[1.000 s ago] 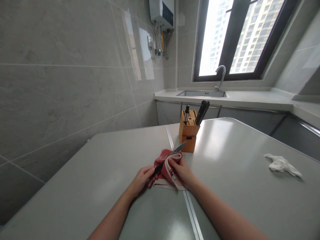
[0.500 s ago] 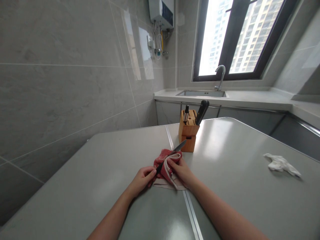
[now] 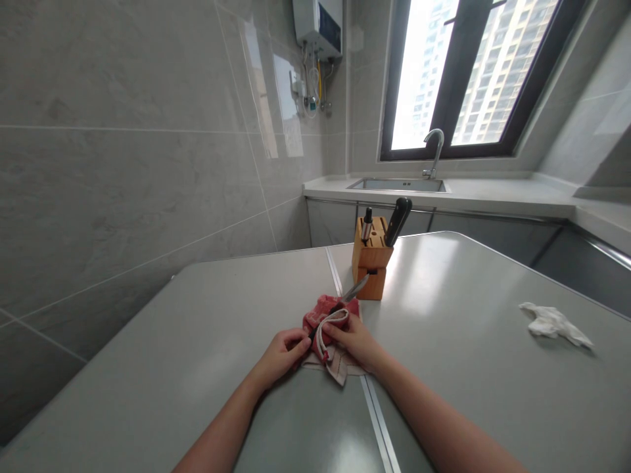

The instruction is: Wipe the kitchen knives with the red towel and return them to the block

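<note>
A knife [image 3: 355,288] with a dark handle lies slanted over a red cloth [image 3: 321,310] with pale edging, its blade tip pointing up and right. Closed around the end of the handle is my left hand [image 3: 284,351]. My right hand [image 3: 359,339] grips a folded part of the cloth and presses it against the knife near where handle meets blade. Part of the handle is hidden under that fold. Just behind the blade tip stands a wooden knife block [image 3: 371,263] holding a black-handled knife [image 3: 398,222] and a second, slimmer black-topped tool [image 3: 367,225].
The grey table [image 3: 221,315] has a metal seam strip [image 3: 378,420] running through it. A crumpled white tissue [image 3: 555,324] lies at the right. Behind the table are a counter with a sink [image 3: 399,185] and a tap [image 3: 434,151].
My right hand has moved a little left with the cloth fold, toward the handle. A cloth corner now hangs lower in front. The left hand has barely shifted.
</note>
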Action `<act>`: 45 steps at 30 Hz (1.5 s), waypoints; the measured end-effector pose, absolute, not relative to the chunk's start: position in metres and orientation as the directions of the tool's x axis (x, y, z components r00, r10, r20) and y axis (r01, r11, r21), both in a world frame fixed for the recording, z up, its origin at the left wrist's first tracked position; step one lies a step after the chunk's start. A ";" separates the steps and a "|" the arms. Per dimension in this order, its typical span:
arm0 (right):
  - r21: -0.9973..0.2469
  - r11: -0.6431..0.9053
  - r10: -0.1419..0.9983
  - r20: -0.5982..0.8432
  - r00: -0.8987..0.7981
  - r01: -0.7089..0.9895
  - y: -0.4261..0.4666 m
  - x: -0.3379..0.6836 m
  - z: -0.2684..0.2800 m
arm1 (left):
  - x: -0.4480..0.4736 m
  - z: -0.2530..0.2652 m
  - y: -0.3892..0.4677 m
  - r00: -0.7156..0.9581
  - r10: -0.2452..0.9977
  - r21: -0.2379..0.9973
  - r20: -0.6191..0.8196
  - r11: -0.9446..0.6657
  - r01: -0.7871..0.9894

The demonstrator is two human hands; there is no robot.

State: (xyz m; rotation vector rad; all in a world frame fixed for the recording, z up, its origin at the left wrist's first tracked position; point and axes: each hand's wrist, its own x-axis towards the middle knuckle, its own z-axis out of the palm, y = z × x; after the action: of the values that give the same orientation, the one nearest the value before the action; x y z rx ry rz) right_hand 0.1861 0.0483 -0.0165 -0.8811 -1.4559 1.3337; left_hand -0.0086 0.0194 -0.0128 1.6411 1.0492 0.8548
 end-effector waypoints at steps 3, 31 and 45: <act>-0.984 0.146 0.931 0.171 -0.323 -0.099 0.048 0.185 -0.017 | -0.008 -0.012 0.020 0.379 0.924 0.957 0.058 -0.160 0.242; -0.969 0.075 0.953 0.139 -0.271 -0.235 0.048 0.183 -0.014 | -0.009 -0.015 0.020 0.358 0.934 0.986 0.018 -0.076 0.149; -0.978 0.199 0.902 0.211 -0.377 -0.071 0.045 0.183 -0.014 | -0.006 -0.009 0.018 0.407 0.912 0.953 0.059 -0.173 0.250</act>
State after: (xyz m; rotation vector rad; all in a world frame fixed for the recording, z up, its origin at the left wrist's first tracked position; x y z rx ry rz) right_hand 0.1828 0.0446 -0.0140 -0.8151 -1.5571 1.3361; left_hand -0.0061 0.0181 -0.0094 1.6694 1.0323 0.8329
